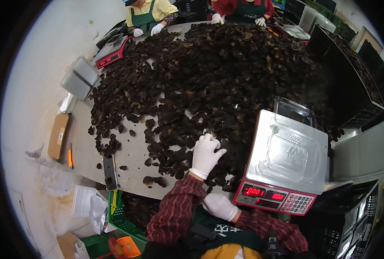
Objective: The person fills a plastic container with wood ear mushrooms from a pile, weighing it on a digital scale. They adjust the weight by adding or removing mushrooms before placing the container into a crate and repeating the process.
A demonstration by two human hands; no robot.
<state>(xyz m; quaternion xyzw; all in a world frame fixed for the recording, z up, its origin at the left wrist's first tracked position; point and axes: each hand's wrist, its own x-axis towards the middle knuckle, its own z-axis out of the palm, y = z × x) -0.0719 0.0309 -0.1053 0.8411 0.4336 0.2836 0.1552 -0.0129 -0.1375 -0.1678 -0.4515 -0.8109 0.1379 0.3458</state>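
Gloved in white, my left hand reaches over the near part of a large pile of dark dried pieces, fingers bent down at the pieces; what is under the fingertips is hidden. My right hand, also in a white glove, lies at the table's near edge close to my apron, its fingers curled and partly hidden. To its right stands a red scale with lit red digits. A clear plastic tray appears on the scale's silver plate, and another clear tray lies behind it.
Two people in green aprons work across the table. A second scale and stacked clear trays are at left. A phone lies at the near left edge, above a green crate. Black crates stand at right.
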